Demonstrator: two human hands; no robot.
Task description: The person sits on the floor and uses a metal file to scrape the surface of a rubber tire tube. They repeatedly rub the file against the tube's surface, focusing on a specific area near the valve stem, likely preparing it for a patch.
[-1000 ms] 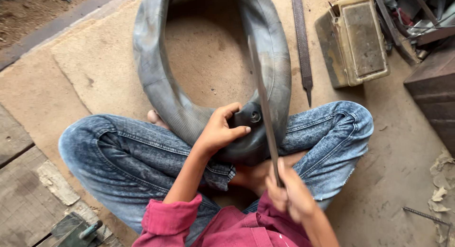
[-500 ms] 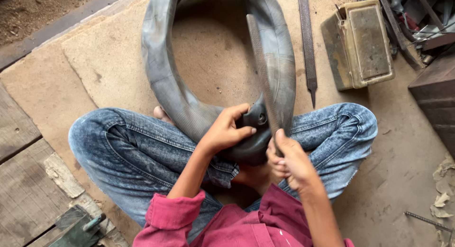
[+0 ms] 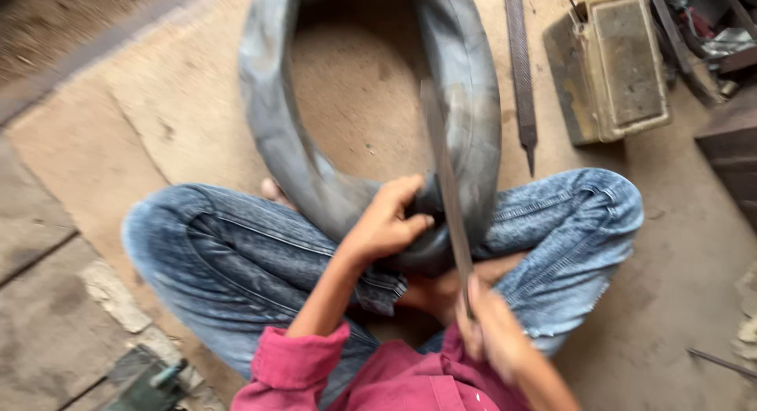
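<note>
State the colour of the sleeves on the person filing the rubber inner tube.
Pinkish red sleeves, clearest in the head view, bottom centre.

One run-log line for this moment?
left hand: gripping inner tube on lap | right hand: holding long flat file against tube

inner tube (image 3: 300,151) top cut off by frame edge, right hand (image 3: 493,332) motion-blurred, perhaps gripping file (image 3: 445,182)
</note>
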